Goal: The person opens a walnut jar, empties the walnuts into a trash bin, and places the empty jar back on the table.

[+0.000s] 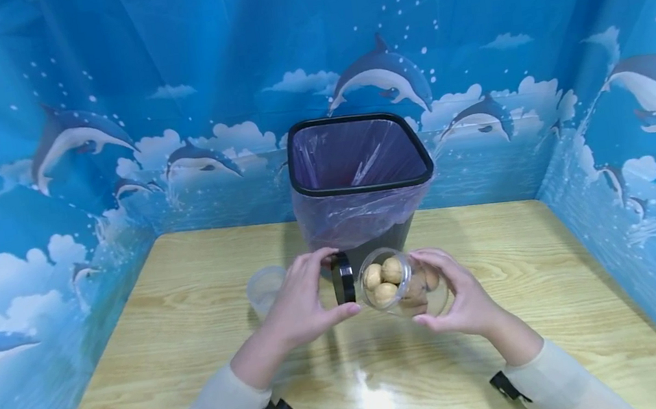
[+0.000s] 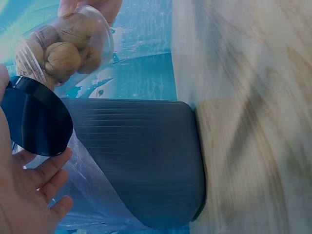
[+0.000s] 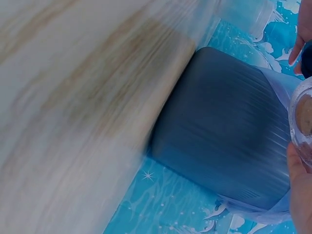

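My left hand [image 1: 303, 301] pinches a round black lid [image 1: 343, 278] on edge between thumb and fingers. In my right hand [image 1: 461, 294] is a clear jar [image 1: 438, 298] of walnuts [image 1: 386, 293], tipped on its side with its uncovered mouth toward the lid. A small gap separates lid and jar mouth. From the left wrist view, the lid [image 2: 38, 117] sits below the jar's threaded rim, and several walnuts [image 2: 62, 59] show through the wall. Only part of the jar [image 3: 294, 114] appears at the right edge of the right wrist view.
Just beyond my hands stands a dark bin [image 1: 361, 217] with a purple liner bag folded over its black rim. Left of my left hand, an empty clear container [image 1: 263, 289] is on the wooden table [image 1: 194, 319]. A blue dolphin-print curtain [image 1: 209, 54] surrounds the table.
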`<move>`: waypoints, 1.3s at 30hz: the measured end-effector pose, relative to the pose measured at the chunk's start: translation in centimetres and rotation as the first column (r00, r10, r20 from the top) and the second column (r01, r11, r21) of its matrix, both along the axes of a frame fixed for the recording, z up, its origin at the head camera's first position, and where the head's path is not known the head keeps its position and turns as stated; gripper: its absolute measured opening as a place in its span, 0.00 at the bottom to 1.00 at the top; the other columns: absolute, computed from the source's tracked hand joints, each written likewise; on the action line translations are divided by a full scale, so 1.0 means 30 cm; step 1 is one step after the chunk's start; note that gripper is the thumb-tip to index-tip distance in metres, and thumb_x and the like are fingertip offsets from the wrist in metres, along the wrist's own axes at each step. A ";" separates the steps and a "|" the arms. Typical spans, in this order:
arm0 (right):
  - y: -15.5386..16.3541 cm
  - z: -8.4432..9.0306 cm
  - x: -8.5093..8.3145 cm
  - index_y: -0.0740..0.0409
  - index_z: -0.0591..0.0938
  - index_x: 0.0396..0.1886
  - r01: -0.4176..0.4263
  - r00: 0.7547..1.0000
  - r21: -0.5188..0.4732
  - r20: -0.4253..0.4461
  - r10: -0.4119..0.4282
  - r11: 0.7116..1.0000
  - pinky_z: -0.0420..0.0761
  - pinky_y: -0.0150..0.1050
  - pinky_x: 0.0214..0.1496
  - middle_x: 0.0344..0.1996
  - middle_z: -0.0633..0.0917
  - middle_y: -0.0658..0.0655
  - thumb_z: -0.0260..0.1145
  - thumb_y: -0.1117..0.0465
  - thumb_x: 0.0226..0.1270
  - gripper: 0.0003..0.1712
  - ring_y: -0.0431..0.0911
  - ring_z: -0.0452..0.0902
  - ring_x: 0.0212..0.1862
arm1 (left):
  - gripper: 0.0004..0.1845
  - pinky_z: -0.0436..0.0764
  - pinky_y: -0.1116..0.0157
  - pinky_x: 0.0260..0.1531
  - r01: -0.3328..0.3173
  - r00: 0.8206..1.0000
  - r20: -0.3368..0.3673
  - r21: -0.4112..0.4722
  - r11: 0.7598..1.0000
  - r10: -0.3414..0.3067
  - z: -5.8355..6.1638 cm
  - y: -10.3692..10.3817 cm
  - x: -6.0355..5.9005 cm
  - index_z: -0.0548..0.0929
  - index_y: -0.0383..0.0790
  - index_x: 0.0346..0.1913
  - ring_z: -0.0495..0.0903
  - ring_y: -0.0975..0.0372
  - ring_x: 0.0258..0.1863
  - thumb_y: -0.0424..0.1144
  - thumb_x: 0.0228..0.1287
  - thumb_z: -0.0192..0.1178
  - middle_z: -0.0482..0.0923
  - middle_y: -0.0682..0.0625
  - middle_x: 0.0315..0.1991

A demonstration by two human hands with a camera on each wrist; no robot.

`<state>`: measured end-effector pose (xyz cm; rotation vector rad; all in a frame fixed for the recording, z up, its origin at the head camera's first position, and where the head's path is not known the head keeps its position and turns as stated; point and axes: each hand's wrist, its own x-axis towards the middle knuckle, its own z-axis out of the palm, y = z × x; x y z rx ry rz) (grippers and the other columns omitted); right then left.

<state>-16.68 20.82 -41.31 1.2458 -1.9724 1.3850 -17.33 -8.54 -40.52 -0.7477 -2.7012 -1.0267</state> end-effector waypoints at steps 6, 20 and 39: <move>0.043 -0.063 -0.039 0.79 0.68 0.64 -0.001 1.000 0.000 0.009 0.001 1.000 0.66 0.34 0.71 0.64 0.74 0.57 0.83 0.60 0.42 0.52 0.44 0.68 0.67 | 0.54 0.72 0.42 0.60 0.044 0.997 0.066 0.101 0.994 -0.050 -0.005 -0.009 0.016 0.61 0.46 0.75 0.69 0.50 0.65 0.67 0.50 0.71 0.70 0.45 0.64; 0.063 -0.061 -0.038 0.80 0.67 0.63 0.010 1.000 0.001 0.015 -0.010 1.000 0.65 0.34 0.71 0.65 0.74 0.56 0.83 0.61 0.41 0.52 0.43 0.68 0.67 | 0.50 0.66 0.47 0.67 0.101 0.958 0.252 0.153 0.983 -0.138 -0.058 -0.033 0.017 0.62 0.47 0.71 0.69 0.49 0.67 0.59 0.48 0.76 0.68 0.45 0.65; 0.062 -0.057 -0.028 0.80 0.67 0.65 -0.017 0.999 -0.020 0.047 0.018 1.000 0.65 0.34 0.71 0.65 0.73 0.57 0.82 0.69 0.36 0.53 0.45 0.67 0.68 | 0.52 0.67 0.47 0.66 0.215 0.931 0.317 -0.077 0.974 -0.180 -0.144 -0.057 0.001 0.63 0.43 0.72 0.69 0.48 0.66 0.62 0.48 0.75 0.71 0.45 0.66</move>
